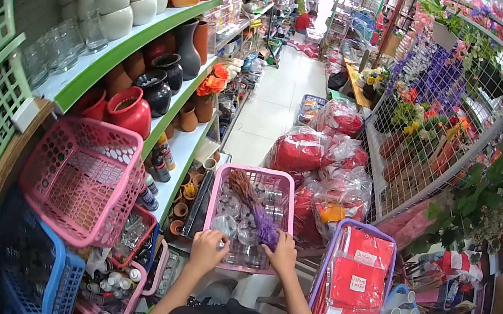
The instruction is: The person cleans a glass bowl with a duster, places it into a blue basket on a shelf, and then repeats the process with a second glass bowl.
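A pink plastic basket [290, 197] stands in front of me with clear glass jars [232, 207] inside. Across the jars lies a bunch of dried purple flowers [263, 223], brown stems pointing away from me. My right hand [281, 255] is at the basket's near right corner, its fingers closed on the purple end of the bunch. At the near left corner, my left hand [209, 248] has its fingers curled around a clear glass [225, 225], partly hidden by the hand.
An empty pink basket [78, 178] rests at left beside shelves of pots and vases [128, 108]. Right of me, a purple basket [325, 262] holds red packets. Bagged red goods [299, 150] are piled ahead beside the tiled aisle [286, 89]. A wire rack [450, 124] carries artificial flowers.
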